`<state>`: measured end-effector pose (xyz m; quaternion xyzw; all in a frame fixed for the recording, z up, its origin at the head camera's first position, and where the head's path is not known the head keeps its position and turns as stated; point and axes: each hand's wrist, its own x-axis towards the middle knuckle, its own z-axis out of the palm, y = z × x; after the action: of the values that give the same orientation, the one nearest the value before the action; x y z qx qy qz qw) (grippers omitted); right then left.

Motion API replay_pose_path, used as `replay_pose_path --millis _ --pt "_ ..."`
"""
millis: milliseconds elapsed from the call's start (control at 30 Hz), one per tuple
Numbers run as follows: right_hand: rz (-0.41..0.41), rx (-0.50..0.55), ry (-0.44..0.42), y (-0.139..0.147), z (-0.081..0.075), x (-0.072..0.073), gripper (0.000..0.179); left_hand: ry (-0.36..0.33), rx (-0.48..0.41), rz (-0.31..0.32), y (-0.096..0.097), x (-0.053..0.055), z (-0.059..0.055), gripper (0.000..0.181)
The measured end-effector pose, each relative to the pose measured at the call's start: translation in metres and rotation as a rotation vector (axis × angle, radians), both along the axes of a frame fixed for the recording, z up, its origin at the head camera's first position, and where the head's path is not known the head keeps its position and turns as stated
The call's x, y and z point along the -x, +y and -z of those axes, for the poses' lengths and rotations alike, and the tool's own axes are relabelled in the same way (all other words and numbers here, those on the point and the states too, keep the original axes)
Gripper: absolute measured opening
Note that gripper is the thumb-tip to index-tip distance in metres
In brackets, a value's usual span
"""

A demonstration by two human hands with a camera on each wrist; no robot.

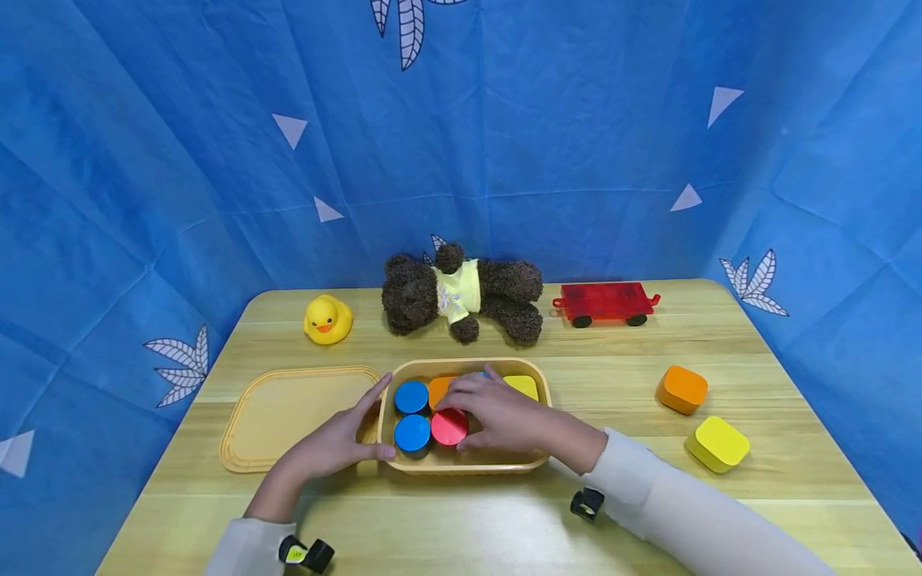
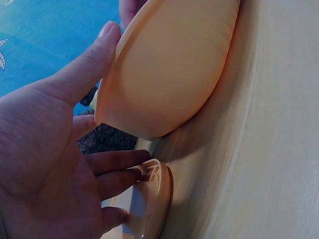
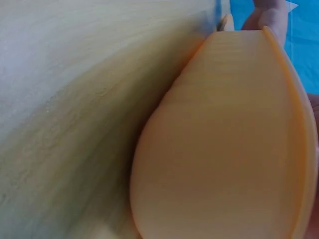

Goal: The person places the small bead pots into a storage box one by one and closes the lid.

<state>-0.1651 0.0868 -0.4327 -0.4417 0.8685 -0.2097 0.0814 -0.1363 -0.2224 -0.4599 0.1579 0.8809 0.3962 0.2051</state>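
A tan plastic box (image 1: 471,464) holds blue round blocks (image 1: 413,433), an orange block (image 1: 439,390), a yellow block (image 1: 522,387) and a red round block (image 1: 450,427). My right hand (image 1: 504,414) reaches into the box from the right, thumb and fingers bent round the red block. At the box's left end is my left hand (image 1: 331,438), its index finger stretched along the rim and its thumb at the near corner. The left wrist view shows that thumb against the rim (image 2: 107,74), with the other fingers spread loosely. In the right wrist view the box wall hides most of the right hand.
Left of the box lies a tan lid (image 1: 288,412), partly behind the left hand. A yellow rubber duck (image 1: 328,319), a brown teddy bear (image 1: 504,292) and a red toy wagon (image 1: 603,302) line the back. Orange (image 1: 682,390) and yellow (image 1: 718,444) blocks lie at right.
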Motion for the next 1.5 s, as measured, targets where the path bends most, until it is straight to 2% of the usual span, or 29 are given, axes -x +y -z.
replay_pose_path --millis 300,800,1100,1500 --pt "-0.005 0.002 0.009 -0.001 0.008 0.001 0.041 0.002 -0.007 0.006 -0.001 0.000 0.001 0.109" --pt "0.003 0.050 0.001 0.006 0.002 -0.002 0.047 -0.005 0.002 0.001 0.000 0.000 0.001 0.108" --pt "0.017 0.092 0.005 0.027 -0.003 -0.005 0.045 0.004 -0.010 0.008 -0.001 0.000 0.001 0.109" --pt "0.128 0.156 0.012 0.072 -0.008 -0.010 0.048 0.023 -0.007 0.022 -0.001 -0.002 -0.003 0.109"
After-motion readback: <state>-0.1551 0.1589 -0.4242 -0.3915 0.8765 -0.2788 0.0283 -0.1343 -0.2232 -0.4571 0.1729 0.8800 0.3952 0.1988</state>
